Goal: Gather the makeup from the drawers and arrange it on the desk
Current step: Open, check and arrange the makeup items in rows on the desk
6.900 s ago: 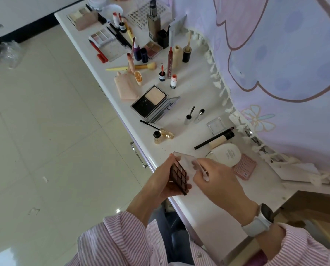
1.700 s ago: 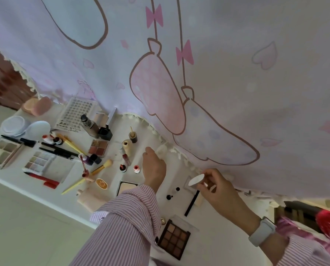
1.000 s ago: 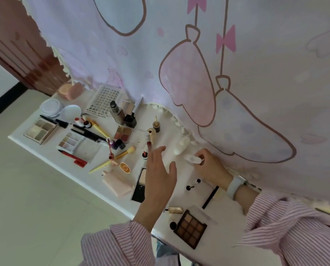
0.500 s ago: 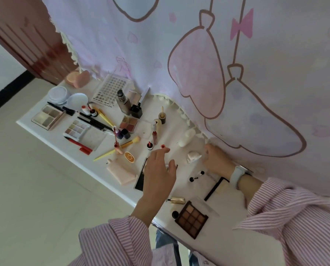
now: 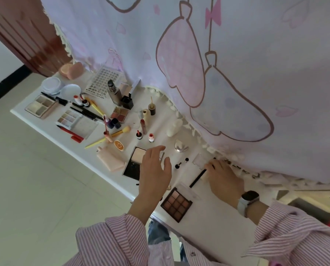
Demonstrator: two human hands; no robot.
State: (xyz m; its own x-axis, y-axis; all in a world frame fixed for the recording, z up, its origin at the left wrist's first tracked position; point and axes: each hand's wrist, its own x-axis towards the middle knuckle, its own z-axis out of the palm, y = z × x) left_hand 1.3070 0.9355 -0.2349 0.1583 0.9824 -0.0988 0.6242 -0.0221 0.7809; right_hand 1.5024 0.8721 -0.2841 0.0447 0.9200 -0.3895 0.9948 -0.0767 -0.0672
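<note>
Home bedroom, white desk [image 5: 208, 225] of makeup, cartoon curtain [image 5: 237, 64]

Table [image 5: 208, 225]: smooth white top, faint sheen.
Floor [image 5: 35, 189]: pale glossy tiles, left of frame.
Curtain [image 5: 237, 64]: soft matt printed cloth with a tufted trim, upper right.
Door [image 5: 16, 35]: dark reddish wood, upper left.
Sleeves [image 5: 110, 244]: striped woven cloth, matt.
Watch [image 5: 246, 201]: glossy dark face, smooth pale strap.
Palette [image 5: 176, 204]: matt brown powder pans in a black plastic case.
Compact [image 5: 134, 163]: glossy black case, matt beige powder.
Tube [image 5: 110, 160]: smooth pink plastic.
</note>
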